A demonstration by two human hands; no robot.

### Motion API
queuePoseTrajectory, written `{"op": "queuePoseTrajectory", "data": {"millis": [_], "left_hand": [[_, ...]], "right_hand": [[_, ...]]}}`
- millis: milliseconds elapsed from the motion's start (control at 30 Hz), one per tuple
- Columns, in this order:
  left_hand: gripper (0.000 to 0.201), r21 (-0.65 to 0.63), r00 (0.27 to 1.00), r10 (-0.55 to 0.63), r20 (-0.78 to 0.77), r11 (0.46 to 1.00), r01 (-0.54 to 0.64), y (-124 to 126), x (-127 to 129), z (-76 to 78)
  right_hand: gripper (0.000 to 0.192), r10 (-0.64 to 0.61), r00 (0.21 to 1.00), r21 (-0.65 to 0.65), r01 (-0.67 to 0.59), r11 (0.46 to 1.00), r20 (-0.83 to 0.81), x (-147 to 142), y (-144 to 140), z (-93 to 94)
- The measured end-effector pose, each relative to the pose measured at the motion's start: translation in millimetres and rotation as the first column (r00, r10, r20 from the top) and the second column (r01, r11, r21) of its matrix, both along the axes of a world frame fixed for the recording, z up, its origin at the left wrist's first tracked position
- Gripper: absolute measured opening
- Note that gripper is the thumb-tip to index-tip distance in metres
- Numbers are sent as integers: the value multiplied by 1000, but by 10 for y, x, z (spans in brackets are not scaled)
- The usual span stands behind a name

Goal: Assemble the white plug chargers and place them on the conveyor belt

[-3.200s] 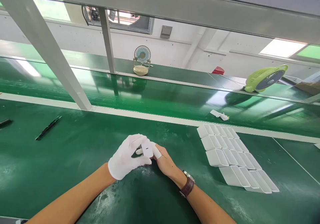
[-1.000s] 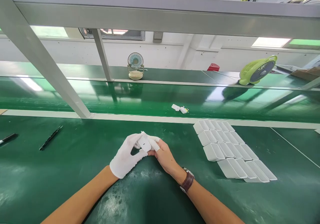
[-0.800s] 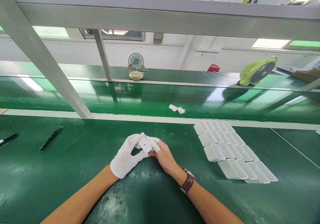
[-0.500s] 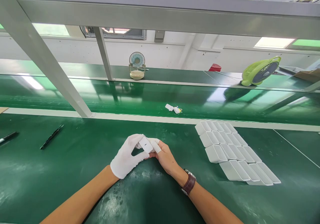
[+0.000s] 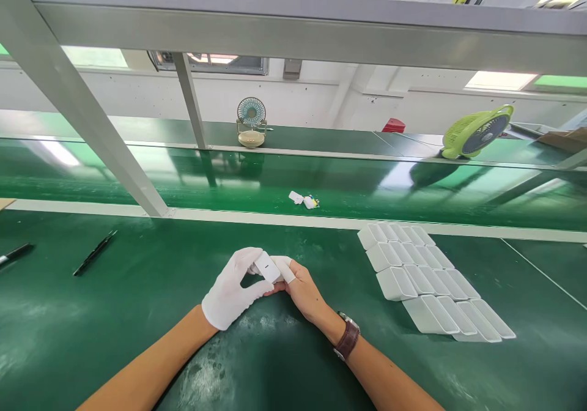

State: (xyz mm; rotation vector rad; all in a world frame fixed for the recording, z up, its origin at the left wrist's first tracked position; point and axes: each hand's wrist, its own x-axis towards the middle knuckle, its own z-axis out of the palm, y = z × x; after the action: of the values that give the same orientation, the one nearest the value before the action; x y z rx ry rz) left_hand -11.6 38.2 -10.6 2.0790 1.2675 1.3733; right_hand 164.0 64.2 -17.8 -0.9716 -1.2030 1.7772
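Observation:
My left hand (image 5: 229, 290) wears a white glove and my right hand (image 5: 300, 288) is bare, with a white cot on one finger and a brown watch on the wrist. Both rest on the green table (image 5: 137, 313) and together pinch a small white plastic part (image 5: 266, 266) between their fingertips. To the right, rows of white rectangular casings (image 5: 426, 285) lie side by side on the table.
A green conveyor belt (image 5: 229, 178) runs behind a white strip and carries two small white pieces (image 5: 303, 200). Two black pens (image 5: 94, 252) lie at the left. A small fan (image 5: 251, 122) and a green fan (image 5: 477, 133) stand beyond. A metal frame beam (image 5: 293, 29) crosses overhead.
The small white pieces on the conveyor belt have drifted to the left. My hands have stayed in place, turning the white part slightly between the fingertips.

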Motion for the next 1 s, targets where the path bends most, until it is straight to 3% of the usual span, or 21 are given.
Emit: {"op": "queuePoseTrajectory", "data": {"millis": [133,267,333,433,533,600,667,733,800,900,1000], "left_hand": [[42,-88,1000,25,-5,996,-26,3,-38,-12],[47,-308,997,74,14,949,-66,44,-67,-58],[52,-403,998,65,-4,913,-61,64,-71,-77],[40,-441,989,78,-128,889,-127,68,-76,-84],[24,-419,986,68,-152,899,-127,81,-108,-80],[27,-425,992,90,-88,898,-119,160,-168,-62],[33,-439,982,177,-65,879,-187,342,-271,-11],[34,-447,946,301,-123,834,-324,621,-419,83],[33,-442,867,448,-220,746,-498,948,-595,207],[28,-415,802,547,-240,689,-594,1384,-847,367],[22,-415,751,617,-233,636,-651,1639,-978,407]], "right_hand": [[39,-21,1000,80,21,997,5,-9,-4,2],[31,-148,988,342,126,931,38,-15,-10,-10],[28,-191,977,534,111,838,98,-2,-23,-15],[35,-201,937,777,-105,621,287,38,-62,-26],[45,-341,840,869,-268,416,422,81,-100,-50],[49,-473,771,898,-297,325,426,106,-110,-64],[49,-539,728,906,-333,261,423,129,-111,-72],[48,-539,708,889,-391,239,457,150,-116,-72],[46,-502,689,849,-469,242,523,165,-134,-67],[40,-428,655,776,-584,237,623,173,-171,-51],[31,-397,624,730,-647,221,673,179,-182,-29]]}}
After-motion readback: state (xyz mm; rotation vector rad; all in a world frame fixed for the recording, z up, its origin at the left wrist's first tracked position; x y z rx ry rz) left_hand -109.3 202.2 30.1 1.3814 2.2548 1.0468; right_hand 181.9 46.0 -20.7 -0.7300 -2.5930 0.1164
